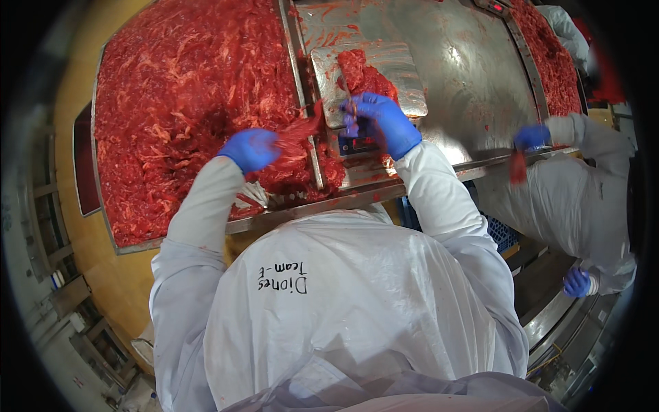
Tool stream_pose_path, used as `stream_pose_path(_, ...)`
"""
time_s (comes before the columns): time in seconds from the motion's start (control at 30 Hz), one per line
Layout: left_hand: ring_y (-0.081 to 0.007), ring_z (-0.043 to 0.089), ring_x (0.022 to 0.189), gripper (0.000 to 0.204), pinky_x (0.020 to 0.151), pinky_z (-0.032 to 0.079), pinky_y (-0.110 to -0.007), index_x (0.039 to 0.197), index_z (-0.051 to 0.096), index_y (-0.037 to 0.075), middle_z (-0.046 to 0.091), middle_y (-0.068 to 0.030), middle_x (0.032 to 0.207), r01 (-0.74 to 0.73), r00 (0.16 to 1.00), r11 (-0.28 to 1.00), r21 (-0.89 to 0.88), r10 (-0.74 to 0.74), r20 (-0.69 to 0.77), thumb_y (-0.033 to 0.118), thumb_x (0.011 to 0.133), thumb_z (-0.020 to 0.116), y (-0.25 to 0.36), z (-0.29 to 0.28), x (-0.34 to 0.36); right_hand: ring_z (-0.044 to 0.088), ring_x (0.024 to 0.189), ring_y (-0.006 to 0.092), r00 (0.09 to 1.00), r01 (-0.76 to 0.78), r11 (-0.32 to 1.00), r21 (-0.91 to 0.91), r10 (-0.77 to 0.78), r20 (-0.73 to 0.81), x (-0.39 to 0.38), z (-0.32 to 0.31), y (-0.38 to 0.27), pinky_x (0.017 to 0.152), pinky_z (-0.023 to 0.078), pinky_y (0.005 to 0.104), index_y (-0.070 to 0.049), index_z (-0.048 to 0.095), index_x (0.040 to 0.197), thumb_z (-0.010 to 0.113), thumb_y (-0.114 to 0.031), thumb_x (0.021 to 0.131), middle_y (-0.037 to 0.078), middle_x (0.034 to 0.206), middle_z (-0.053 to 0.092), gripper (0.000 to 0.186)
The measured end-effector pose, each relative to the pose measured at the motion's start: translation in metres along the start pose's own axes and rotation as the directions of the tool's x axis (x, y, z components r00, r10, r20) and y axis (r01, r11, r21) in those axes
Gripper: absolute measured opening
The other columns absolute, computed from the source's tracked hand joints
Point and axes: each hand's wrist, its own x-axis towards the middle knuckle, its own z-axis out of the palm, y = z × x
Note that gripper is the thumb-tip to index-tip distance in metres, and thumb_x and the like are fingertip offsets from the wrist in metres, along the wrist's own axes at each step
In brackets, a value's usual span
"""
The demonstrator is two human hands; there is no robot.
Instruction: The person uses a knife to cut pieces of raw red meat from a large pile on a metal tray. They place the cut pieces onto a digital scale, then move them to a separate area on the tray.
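Well apart, the left hand (251,150) clutched blurred meat strands (300,130) over the left tray (295,62); whether the right hand (390,125), by the steel plate (401,72), gripped anything, I couldn't tell.

On the scale (405,72) lay a lump of red meat (353,69). The right hand (386,125), in a blue glove, was over the near edge of the scale, close to the lump; its grip was not clear. Left of the scale, the left hand (251,150) held loose meat strips (301,136) at a large meat heap (185,82). Right of the scale, a co-worker's blurred hand (533,137) held a red piece (517,167).
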Motion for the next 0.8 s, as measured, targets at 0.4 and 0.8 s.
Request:
stream_pose_path(0.4, -0.0391, 0.065, 0.099, 0.028, 0.088, 0.055, -0.048, 0.105, 0.07, 0.01, 0.068, -0.0173, 0.103, -0.172, 0.971, 0.94, 0.296, 0.212, -0.108, 0.011, 0.077, 0.073, 0.028, 0.035, 0.002, 0.074, 0.107, 0.0246, 0.999, 0.013, 0.982, -0.187, -0.005, 0.043, -0.108, -0.09, 0.067, 0.1, 0.057, 0.039, 0.0, 0.068, 0.123, 0.08, -0.009, 0.089, 0.012, 0.109, 0.076, 0.037)
stream_pose_path(0.8, -0.0331, 0.067, 0.111, 0.025, 0.095, 0.057, -0.045, 0.108, 0.073, 0.01, 0.069, -0.0113, 0.117, -0.444, 0.805, 0.719, 0.534, 0.582, -0.114, 0.012, 0.084, 0.075, 0.173, 0.045, 0.066, 0.072, 0.104, 0.0165, 0.996, -0.049, 0.91, -0.411, 0.073, 0.043, -0.055, -0.089, 0.02, 0.097, 0.056, 0.0317, -0.002, 0.069, 0.127, 0.079, -0.018, 0.094, 0.009, 0.113, 0.073, 0.038)
